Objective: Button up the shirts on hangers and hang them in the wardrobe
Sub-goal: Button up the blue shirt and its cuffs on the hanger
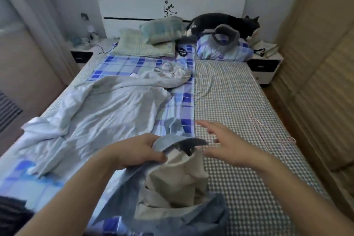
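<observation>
A blue denim shirt [172,216] with a pale beige lining hangs bunched over the near end of the bed. My left hand [134,151] grips its collar, thumb on top of the fabric. To the right of the collar, my right hand [224,145] hovers with fingers spread and holds nothing. A thin pink wire hanger [268,132] lies flat on the checked sheet, to the right of my right hand. No wardrobe interior shows.
The bed [239,101] fills the view, with a crumpled white quilt [99,109] on its left half and pillows at the head. A dark cat [229,23] lies on the right pillow. Nightstands flank the headboard. Beige panelled doors [321,63] run along the right.
</observation>
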`<state>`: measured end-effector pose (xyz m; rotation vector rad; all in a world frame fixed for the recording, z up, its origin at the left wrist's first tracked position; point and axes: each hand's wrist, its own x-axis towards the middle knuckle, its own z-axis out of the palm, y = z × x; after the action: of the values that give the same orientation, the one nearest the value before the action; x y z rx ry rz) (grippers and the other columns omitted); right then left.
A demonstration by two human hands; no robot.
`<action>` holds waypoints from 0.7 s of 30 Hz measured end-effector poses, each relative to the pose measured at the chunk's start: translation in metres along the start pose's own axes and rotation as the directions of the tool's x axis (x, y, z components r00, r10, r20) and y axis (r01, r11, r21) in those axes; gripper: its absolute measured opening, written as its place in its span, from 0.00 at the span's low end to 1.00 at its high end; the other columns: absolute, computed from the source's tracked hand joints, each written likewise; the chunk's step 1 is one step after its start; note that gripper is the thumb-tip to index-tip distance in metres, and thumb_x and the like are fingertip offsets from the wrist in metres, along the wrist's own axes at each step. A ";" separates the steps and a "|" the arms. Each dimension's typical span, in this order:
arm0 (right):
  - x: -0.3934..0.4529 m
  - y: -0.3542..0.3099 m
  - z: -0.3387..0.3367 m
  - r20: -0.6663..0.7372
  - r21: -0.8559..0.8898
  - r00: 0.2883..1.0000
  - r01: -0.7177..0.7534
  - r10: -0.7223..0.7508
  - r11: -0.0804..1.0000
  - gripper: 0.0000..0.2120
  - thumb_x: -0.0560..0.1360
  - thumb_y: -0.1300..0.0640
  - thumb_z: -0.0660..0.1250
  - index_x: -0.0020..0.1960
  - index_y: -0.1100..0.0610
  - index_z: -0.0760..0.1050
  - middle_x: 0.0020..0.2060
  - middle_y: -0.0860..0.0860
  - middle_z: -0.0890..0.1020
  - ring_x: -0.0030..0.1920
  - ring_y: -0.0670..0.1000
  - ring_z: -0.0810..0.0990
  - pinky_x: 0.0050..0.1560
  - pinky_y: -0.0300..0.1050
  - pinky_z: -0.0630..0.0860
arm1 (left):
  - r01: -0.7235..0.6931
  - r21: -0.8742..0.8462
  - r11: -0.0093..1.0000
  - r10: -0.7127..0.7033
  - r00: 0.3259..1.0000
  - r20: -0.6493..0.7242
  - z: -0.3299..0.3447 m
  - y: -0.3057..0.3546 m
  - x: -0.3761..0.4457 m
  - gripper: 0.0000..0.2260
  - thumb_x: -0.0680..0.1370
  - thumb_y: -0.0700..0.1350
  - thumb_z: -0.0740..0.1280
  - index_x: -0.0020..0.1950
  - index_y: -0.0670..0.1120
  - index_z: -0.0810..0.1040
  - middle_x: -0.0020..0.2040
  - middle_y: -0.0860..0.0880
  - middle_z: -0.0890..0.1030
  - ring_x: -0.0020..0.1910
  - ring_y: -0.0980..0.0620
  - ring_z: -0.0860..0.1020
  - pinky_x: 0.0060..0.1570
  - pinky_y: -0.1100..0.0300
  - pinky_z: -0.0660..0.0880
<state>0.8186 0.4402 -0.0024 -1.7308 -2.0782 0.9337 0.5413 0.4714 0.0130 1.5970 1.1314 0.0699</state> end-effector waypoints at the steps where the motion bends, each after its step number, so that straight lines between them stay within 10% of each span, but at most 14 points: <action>1: 0.008 0.008 0.001 0.060 -0.077 0.997 0.052 -0.048 0.996 0.39 0.76 0.48 0.74 0.80 0.41 0.57 0.70 0.34 0.61 0.71 0.39 0.60 0.74 0.41 0.60 | -0.012 0.107 0.994 0.016 0.999 -0.028 0.006 0.014 -0.008 0.04 0.77 0.43 0.72 0.51 0.48 0.82 0.38 0.55 0.82 0.37 0.57 0.80 0.40 0.60 0.74; 4: 0.039 0.035 0.028 0.099 -0.059 0.965 0.251 -0.245 0.966 0.35 0.74 0.54 0.75 0.77 0.43 0.66 0.74 0.43 0.68 0.73 0.46 0.63 0.76 0.46 0.60 | -0.020 0.337 0.941 0.051 0.995 -0.083 0.025 0.061 -0.035 0.04 0.76 0.51 0.73 0.45 0.53 0.79 0.36 0.56 0.80 0.35 0.59 0.77 0.40 0.57 0.74; 6: 0.054 0.038 0.033 0.008 -0.011 0.956 0.294 -0.294 0.956 0.21 0.73 0.65 0.71 0.60 0.45 0.82 0.59 0.46 0.83 0.62 0.49 0.78 0.65 0.48 0.74 | 0.040 0.378 0.925 0.031 0.983 -0.182 0.034 0.082 -0.053 0.05 0.75 0.50 0.73 0.42 0.55 0.77 0.36 0.57 0.79 0.35 0.61 0.77 0.38 0.63 0.73; 9: 0.051 0.022 -0.006 -0.265 0.165 0.954 0.187 -0.139 0.969 0.21 0.71 0.73 0.61 0.44 0.47 0.81 0.38 0.45 0.83 0.45 0.53 0.81 0.42 0.44 0.75 | 0.249 0.428 0.869 0.012 0.854 -0.520 0.037 0.081 -0.072 0.06 0.73 0.46 0.70 0.43 0.54 0.73 0.37 0.54 0.76 0.37 0.59 0.75 0.36 0.61 0.70; 13: 0.024 -0.025 -0.097 -0.767 0.237 0.640 0.360 -0.054 0.902 0.15 0.73 0.70 0.62 0.52 0.55 0.80 0.40 0.48 0.80 0.43 0.48 0.78 0.42 0.44 0.75 | 0.341 0.443 0.829 0.203 0.554 -0.807 0.034 0.066 -0.098 0.13 0.72 0.40 0.67 0.52 0.56 0.75 0.42 0.58 0.70 0.46 0.52 0.72 0.42 0.55 0.64; 17: -0.010 -0.084 -0.164 -0.939 0.259 0.341 0.604 0.049 0.754 0.12 0.72 0.68 0.65 0.50 0.53 0.77 0.40 0.44 0.79 0.38 0.37 0.77 0.41 0.34 0.74 | 0.196 0.499 0.844 0.479 0.144 -0.866 0.019 0.084 -0.126 0.14 0.70 0.48 0.58 0.47 0.48 0.81 0.42 0.52 0.74 0.42 0.46 0.73 0.41 0.53 0.68; 21: -0.042 -0.135 -0.174 -0.962 0.174 0.273 0.616 -0.001 0.768 0.14 0.72 0.66 0.66 0.51 0.51 0.81 0.45 0.49 0.84 0.45 0.44 0.82 0.46 0.38 0.79 | 0.313 0.330 0.891 0.306 0.124 -0.944 -0.008 0.084 -0.135 0.09 0.78 0.40 0.58 0.53 0.47 0.76 0.49 0.37 0.83 0.46 0.32 0.79 0.41 0.47 0.72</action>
<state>0.8276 0.4420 0.2216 -0.9792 -1.0874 0.1518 0.5156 0.3922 0.1485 1.9577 2.3793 1.1760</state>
